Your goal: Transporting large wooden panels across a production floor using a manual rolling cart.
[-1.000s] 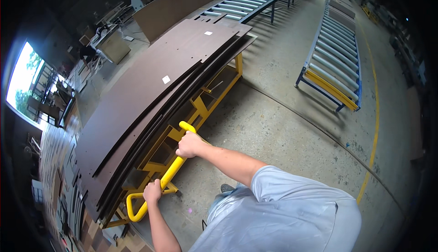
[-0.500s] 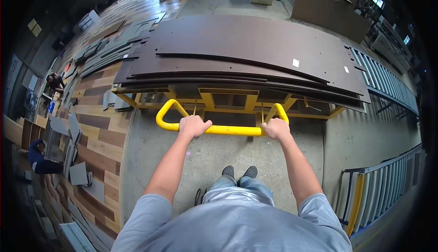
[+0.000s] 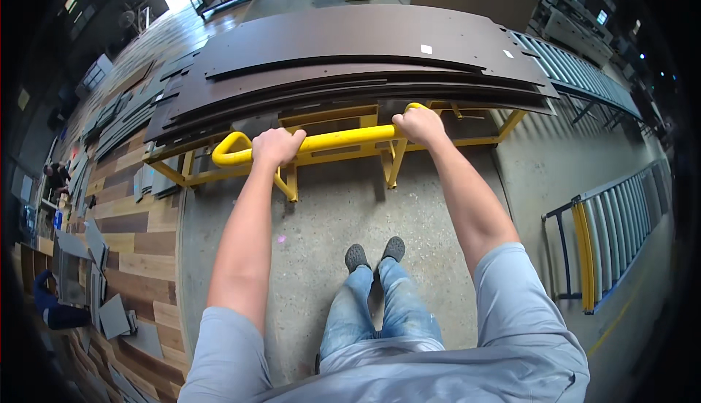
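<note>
My left hand (image 3: 276, 146) is wrapped round a yellow tubular push handle (image 3: 343, 138) near its left bend. Closed on the same handle near its right bend is my right hand (image 3: 421, 125). Both arms stretch forward from my body. The handle belongs to a yellow metal cart (image 3: 169, 172), whose frame and legs show beneath the load. Large dark brown panels (image 3: 328, 34) lie stacked on the cart, their near edges unevenly lined up. Two small white labels (image 3: 426, 49) are on the top panels.
On the right stand a roller conveyor (image 3: 584, 74) at the back and another conveyor section (image 3: 613, 235) nearer me. Wood-plank flooring (image 3: 150, 239) with scattered grey boards (image 3: 128, 122) lies left. A person in dark blue (image 3: 58, 304) crouches there, and another person (image 3: 57, 177) is farther back.
The handle has tipped up and away from me, its right end now higher, with both hands still on it. My view has shifted, showing more of my legs; the stack sits higher and farther left.
</note>
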Motion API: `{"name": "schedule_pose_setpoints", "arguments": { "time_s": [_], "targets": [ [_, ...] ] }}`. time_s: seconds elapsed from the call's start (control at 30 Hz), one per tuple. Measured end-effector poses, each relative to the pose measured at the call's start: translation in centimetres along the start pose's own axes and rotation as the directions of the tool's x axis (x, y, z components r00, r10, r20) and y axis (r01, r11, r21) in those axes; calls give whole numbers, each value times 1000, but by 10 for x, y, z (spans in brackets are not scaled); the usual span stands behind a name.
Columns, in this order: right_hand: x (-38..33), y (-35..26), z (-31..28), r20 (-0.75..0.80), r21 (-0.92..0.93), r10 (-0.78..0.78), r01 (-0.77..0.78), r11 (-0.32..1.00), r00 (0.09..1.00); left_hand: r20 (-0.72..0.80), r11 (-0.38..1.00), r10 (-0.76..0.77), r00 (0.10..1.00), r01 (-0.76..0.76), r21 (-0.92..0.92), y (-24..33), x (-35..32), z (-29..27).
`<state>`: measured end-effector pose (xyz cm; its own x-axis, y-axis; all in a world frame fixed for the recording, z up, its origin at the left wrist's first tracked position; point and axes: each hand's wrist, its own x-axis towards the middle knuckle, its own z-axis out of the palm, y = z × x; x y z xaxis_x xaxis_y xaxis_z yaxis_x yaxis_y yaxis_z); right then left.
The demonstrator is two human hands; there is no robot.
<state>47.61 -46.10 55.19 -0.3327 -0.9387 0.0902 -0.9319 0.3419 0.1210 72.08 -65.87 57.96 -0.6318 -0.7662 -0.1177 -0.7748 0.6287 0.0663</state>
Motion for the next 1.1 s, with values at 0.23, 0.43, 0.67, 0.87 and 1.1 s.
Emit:
{"name": "schedule_pose_setpoints", "arguments": {
  "time_s": [0.23,0.43,0.67,0.87,1.1],
  "targets": [
    [-3,-21,-50,249,104,12,-39,994,969,94,999,-27,995,25,23,-14,-21,-25],
    [1,-10,-50,244,232,182,-239,943,953,126,999,-2,992,-5,53,-5,-5,-33],
    [5,-21,-67,330,280,167,-265,923,929,138,997,-1,990,-9,72,-11,-7,-46],
    [-5,-31,-87,331,304,162,-268,914,929,181,996,13,983,-27,80,-19,-22,-60],
    [-27,-43,-102,265,370,148,-242,897,953,58,995,3,998,-8,97,-29,-46,-66]
  ]
}}
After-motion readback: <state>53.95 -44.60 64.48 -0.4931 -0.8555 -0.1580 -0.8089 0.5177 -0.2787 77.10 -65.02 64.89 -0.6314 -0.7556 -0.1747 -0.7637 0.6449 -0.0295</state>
